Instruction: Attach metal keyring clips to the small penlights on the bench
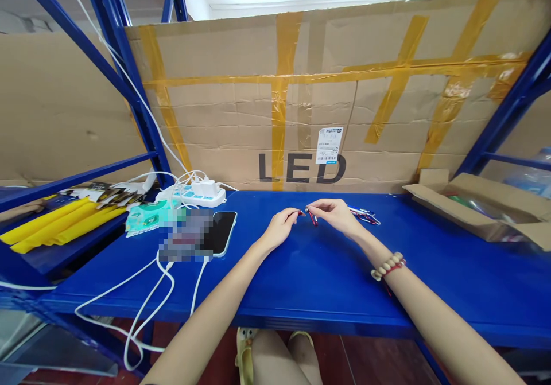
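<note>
My left hand (280, 228) is closed in a pinch, with a small reddish piece (301, 213) at its fingertips. Just to its right, my right hand (334, 215) pinches the silver end of a small shiny red clip (313, 218), which hangs down and looks like a carabiner. The fingertips of both hands are close together above the blue tabletop (318, 276). Partly hidden behind my right hand lies a small heap of metal carabiners (365, 216) in blue, red and silver. The exact shape of the piece in my left hand is too small to make out.
A phone (222, 233) on a white cable lies at left, beside a blurred patch. Behind it are a green tissue pack (148, 216) and a white power strip (189, 195) with plugs. An opened cardboard box (482, 210) stands at right; a large cardboard sheet (241, 121) closes off the back.
</note>
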The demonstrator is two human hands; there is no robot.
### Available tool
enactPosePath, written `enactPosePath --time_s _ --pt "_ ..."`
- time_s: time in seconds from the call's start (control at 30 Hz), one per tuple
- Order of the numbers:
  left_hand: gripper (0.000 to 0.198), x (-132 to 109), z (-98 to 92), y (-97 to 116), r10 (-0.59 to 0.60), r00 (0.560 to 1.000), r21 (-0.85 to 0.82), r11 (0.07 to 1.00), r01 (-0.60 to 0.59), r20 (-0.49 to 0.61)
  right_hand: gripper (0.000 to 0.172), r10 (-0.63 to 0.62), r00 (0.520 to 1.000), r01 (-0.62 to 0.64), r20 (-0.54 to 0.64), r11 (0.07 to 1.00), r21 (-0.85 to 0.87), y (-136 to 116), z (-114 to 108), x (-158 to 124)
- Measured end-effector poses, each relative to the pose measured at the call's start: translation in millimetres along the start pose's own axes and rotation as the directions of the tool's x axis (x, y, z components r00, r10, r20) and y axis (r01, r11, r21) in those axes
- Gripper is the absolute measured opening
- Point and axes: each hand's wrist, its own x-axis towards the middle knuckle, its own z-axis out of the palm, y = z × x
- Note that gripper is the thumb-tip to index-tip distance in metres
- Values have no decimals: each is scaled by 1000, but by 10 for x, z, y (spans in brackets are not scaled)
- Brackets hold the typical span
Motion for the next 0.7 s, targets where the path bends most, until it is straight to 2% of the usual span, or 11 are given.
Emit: enactPosePath --time_s 0.2,0.33,0.47,0.7 --pt "26 -1 -12 86 30 999 -40 999 -30 -12 32 41 997 -41 70 999 4 -81 -22 -10" --pt "27 -3 -36 133 44 999 -71 996 -46 -22 34 59 996 -59 65 998 -2 -84 -41 -7" --pt "26 -3 -45 124 43 998 -56 997 -45 -45 36 71 997 -72 11 996 47 -75 -38 0" --pt "22 -44 -47 167 119 992 15 993 -119 -32 36 96 993 -99 70 994 38 -72 -22 -20"
